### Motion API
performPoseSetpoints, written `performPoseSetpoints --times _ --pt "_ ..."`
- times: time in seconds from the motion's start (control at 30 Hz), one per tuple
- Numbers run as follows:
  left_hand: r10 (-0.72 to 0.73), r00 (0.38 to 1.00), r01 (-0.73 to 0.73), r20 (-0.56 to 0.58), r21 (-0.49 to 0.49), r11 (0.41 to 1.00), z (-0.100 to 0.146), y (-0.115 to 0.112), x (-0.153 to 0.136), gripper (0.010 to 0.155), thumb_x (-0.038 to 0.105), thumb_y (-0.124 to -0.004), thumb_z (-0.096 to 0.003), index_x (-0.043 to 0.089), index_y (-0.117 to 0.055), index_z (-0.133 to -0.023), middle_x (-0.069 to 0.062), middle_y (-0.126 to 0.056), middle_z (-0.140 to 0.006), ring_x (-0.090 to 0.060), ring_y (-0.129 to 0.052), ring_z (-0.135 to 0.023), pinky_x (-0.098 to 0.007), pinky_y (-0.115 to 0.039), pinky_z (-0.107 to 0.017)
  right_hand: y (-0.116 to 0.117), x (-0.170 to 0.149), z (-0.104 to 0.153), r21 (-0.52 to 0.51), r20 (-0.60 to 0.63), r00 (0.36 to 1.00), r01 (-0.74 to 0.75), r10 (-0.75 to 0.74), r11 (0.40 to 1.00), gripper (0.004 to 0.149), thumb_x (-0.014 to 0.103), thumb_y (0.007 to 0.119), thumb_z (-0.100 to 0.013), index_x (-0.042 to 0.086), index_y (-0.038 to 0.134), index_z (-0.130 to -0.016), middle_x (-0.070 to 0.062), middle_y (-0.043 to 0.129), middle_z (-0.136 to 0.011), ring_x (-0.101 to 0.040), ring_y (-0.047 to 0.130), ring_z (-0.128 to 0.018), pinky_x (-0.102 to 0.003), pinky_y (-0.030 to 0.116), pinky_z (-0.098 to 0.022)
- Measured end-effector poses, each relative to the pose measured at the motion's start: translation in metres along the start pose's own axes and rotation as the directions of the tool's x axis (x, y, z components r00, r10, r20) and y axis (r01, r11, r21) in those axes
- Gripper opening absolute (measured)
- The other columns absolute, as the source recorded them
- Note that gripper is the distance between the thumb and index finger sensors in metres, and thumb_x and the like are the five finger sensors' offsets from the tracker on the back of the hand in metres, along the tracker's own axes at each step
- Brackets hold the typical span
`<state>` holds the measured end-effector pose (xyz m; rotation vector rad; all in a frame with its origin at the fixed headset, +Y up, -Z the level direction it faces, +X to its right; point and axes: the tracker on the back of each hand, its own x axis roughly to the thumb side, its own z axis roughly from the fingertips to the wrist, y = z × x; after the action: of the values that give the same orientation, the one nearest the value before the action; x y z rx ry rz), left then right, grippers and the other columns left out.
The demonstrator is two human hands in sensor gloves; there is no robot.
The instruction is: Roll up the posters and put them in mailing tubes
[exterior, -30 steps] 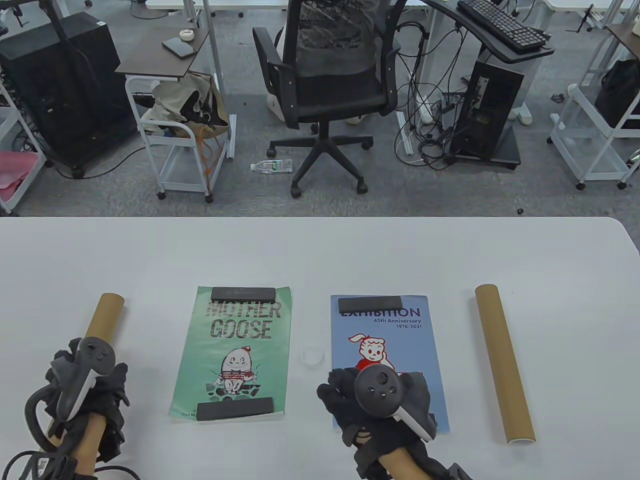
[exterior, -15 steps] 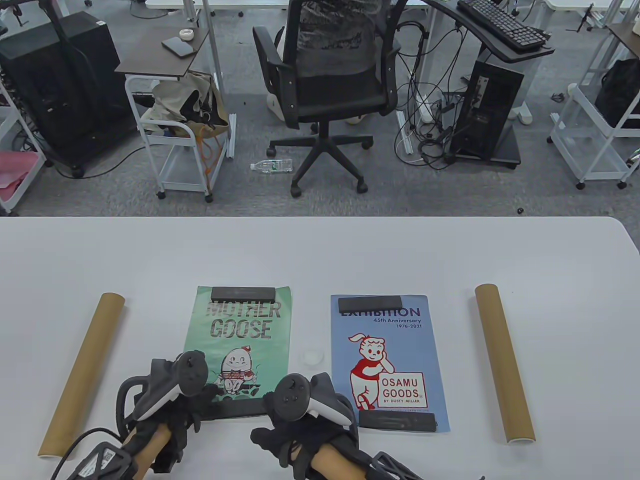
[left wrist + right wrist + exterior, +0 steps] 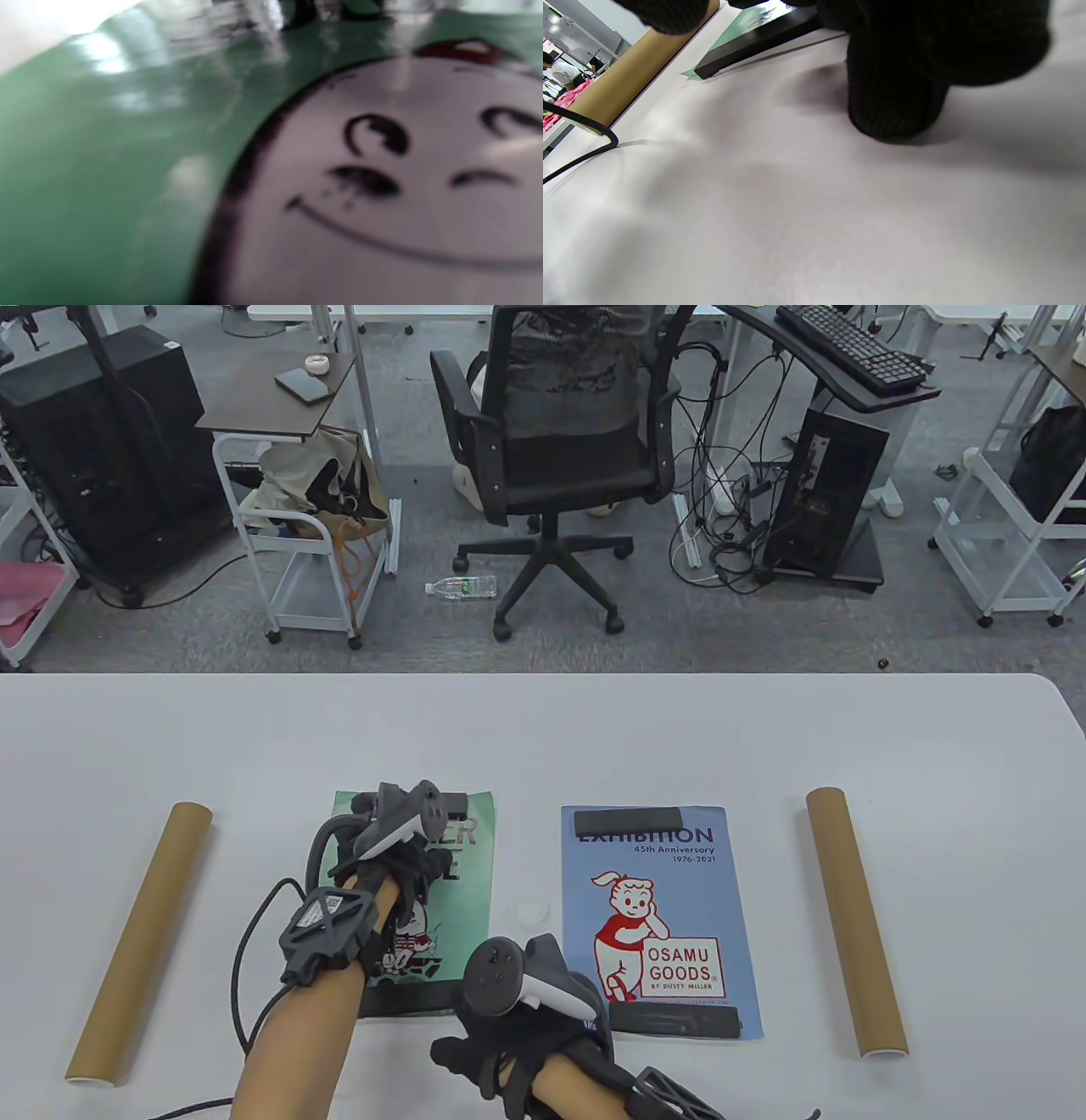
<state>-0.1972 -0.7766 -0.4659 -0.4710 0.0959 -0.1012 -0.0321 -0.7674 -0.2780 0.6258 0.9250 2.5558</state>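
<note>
A green Mother Goose poster (image 3: 465, 891) lies flat, its egg-face print filling the blurred left wrist view (image 3: 382, 190). Black weight bars hold down its far edge (image 3: 455, 799) and near edge (image 3: 407, 1001). My left hand (image 3: 386, 836) reaches over the poster to the far bar; its fingers are hidden under the tracker. My right hand (image 3: 509, 993) sits at the near bar's right end, with one fingertip (image 3: 891, 106) on the bare table beside that bar (image 3: 755, 40). A blue Osamu Goods poster (image 3: 679, 899) lies to the right. Cardboard tubes lie at the far left (image 3: 140, 933) and far right (image 3: 855, 920).
Two black bars (image 3: 628, 819) (image 3: 674, 1021) weigh down the blue poster. A small white cap (image 3: 531, 912) lies between the posters. The white table (image 3: 543, 729) ends at its far edge, with an office chair (image 3: 560, 458) and carts on the floor beyond.
My left hand left the left tube, crossed to the green poster's near edge, then reached up to its far bar. My right hand moved from the blue poster to the green poster's near bar.
</note>
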Motion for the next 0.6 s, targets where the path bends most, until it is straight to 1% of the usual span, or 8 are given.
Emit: performPoseSetpoints --times 0.17,0.23,0.3,0.37,0.43,0.5,0.57,0.6 --pt "-0.033 0.999 0.033 -0.028 -0.006 0.999 -0.016 0.008 0.007 0.081 0.075 -0.050 -0.0351 0.046 -0.016 -0.102 0.002 -0.013 -0.116 -0.042 -0.023 -0.111 -0.066 -0.038 -0.076 0.000 0.000 0.000 0.000 0.004 1.000 -0.006 0.006 1.000 0.076 0.056 0.068 -0.050 0.013 0.034 -0.103 -0.019 0.044 -0.104 -0.041 0.096 -0.044 -0.047 0.081 -0.023" --pt "-0.049 0.999 0.049 -0.004 0.001 0.999 -0.027 0.010 0.005 0.082 0.076 -0.049 -0.0344 0.045 -0.013 -0.102 0.002 -0.012 -0.116 -0.040 -0.025 -0.112 -0.066 -0.039 -0.076 0.001 0.001 0.000 -0.003 0.003 1.000 -0.019 0.019 1.000 0.076 0.056 0.068 -0.050 0.012 0.034 -0.103 -0.019 0.044 -0.104 -0.041 0.096 -0.044 -0.047 0.081 -0.023" --pt "-0.012 0.999 0.011 0.046 0.028 1.000 -0.036 0.006 -0.001 0.084 0.076 -0.051 -0.0329 0.045 -0.014 -0.102 0.002 -0.007 -0.114 -0.041 -0.022 -0.110 -0.066 -0.042 -0.076 0.001 0.003 0.000 -0.006 0.002 0.999 -0.034 0.034 0.999 0.077 0.056 0.068 -0.050 0.012 0.034 -0.103 -0.020 0.044 -0.104 -0.041 0.096 -0.044 -0.047 0.081 -0.023" --pt "0.064 0.994 -0.064 0.088 -0.001 0.998 -0.042 0.005 -0.008 0.087 0.077 -0.052 -0.0335 0.043 -0.010 -0.102 0.001 0.000 -0.112 -0.041 -0.012 -0.107 -0.067 -0.037 -0.075 0.001 0.003 0.000 -0.006 0.000 0.999 -0.038 0.038 0.999 0.077 0.056 0.068 -0.050 0.012 0.034 -0.103 -0.020 0.045 -0.104 -0.041 0.096 -0.044 -0.047 0.081 -0.023" --pt "0.082 0.993 -0.083 0.085 0.015 0.996 -0.039 0.006 -0.011 0.085 0.074 -0.054 -0.0350 0.042 -0.012 -0.102 0.001 0.000 -0.111 -0.041 -0.012 -0.107 -0.066 -0.036 -0.075 0.000 0.002 0.000 -0.007 0.000 1.000 -0.025 0.025 1.000 0.076 0.056 0.068 -0.050 0.012 0.035 -0.103 -0.020 0.045 -0.104 -0.041 0.096 -0.044 -0.047 0.081 -0.023" --pt "0.033 0.994 -0.034 0.103 0.012 0.999 -0.030 0.004 -0.012 0.086 0.074 -0.055 -0.0355 0.041 -0.010 -0.102 -0.002 0.002 -0.110 -0.042 -0.011 -0.106 -0.066 -0.036 -0.075 -0.001 0.001 -0.001 -0.009 0.002 1.000 -0.008 0.008 1.000 0.076 0.056 0.068 -0.050 0.012 0.036 -0.103 -0.019 0.046 -0.103 -0.042 0.096 -0.044 -0.048 0.081 -0.023" --pt "-0.025 0.992 0.026 0.126 -0.013 1.000 -0.015 -0.001 -0.013 0.087 0.074 -0.053 -0.0360 0.039 -0.006 -0.101 -0.005 0.006 -0.108 -0.043 -0.009 -0.106 -0.066 -0.035 -0.075 -0.002 0.000 -0.001 -0.011 0.002 1.000 0.000 0.000 1.000 0.075 0.056 0.068 -0.050 0.012 0.036 -0.103 -0.019 0.047 -0.103 -0.042 0.096 -0.044 -0.048 0.081 -0.023" --pt "-0.063 0.987 0.067 0.148 -0.022 0.998 -0.002 -0.006 -0.015 0.088 0.074 -0.053 -0.0367 0.038 -0.005 -0.101 -0.006 0.006 -0.108 -0.043 -0.010 -0.106 -0.066 -0.035 -0.076 -0.002 0.000 -0.001 -0.015 0.002 1.000 -0.002 0.002 1.000 0.075 0.056 0.068 -0.050 0.012 0.037 -0.103 -0.019 0.048 -0.103 -0.042 0.096 -0.044 -0.048 0.081 -0.023"
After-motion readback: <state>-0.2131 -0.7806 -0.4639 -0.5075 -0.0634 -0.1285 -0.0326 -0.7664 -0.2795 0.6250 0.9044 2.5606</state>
